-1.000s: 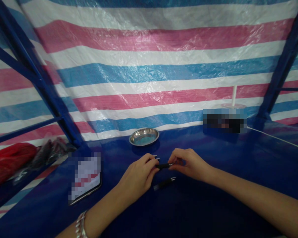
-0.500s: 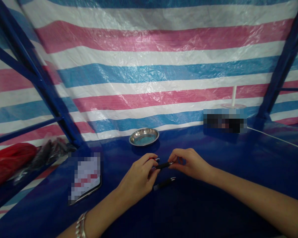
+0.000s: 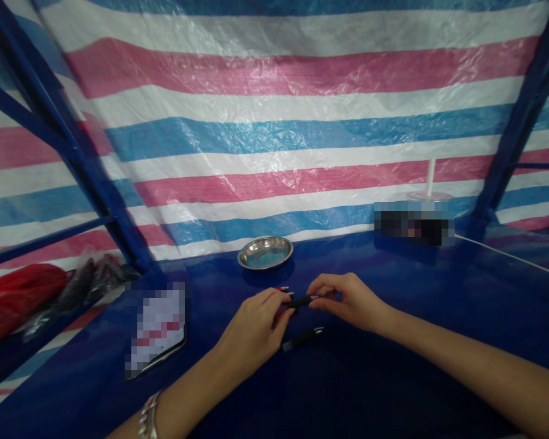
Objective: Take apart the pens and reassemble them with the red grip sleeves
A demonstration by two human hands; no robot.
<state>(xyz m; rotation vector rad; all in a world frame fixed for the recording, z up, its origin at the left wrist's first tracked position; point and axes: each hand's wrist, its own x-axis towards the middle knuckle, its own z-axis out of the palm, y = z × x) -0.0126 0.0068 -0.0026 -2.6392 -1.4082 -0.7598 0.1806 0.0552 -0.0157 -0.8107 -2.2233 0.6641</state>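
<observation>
A dark pen (image 3: 299,302) with a silvery tip lies sideways between my two hands, just above or at the blue tabletop. My left hand (image 3: 258,323) pinches its left end with thumb and fingers. At the tip end, the thumb and fingertips of my right hand (image 3: 345,299) are closed on it. Nearer to me, a second dark pen (image 3: 305,338) rests on the table. Past my left fingers, a red thing with a shiny end (image 3: 282,289) shows in part; my hand hides the rest.
Behind my hands stands a shallow metal dish (image 3: 265,253) on the blue table (image 3: 370,378). A phone-like slab (image 3: 158,332), blurred out, lies at left. A pixelated object (image 3: 412,225) and a white cord (image 3: 507,253) are at back right. Striped sheeting (image 3: 302,134) closes off the back.
My left fingers have drawn in and lowered around the pen's left end, uncovering more of the red thing behind them. My right hand has shifted slightly left with the pen tip.
</observation>
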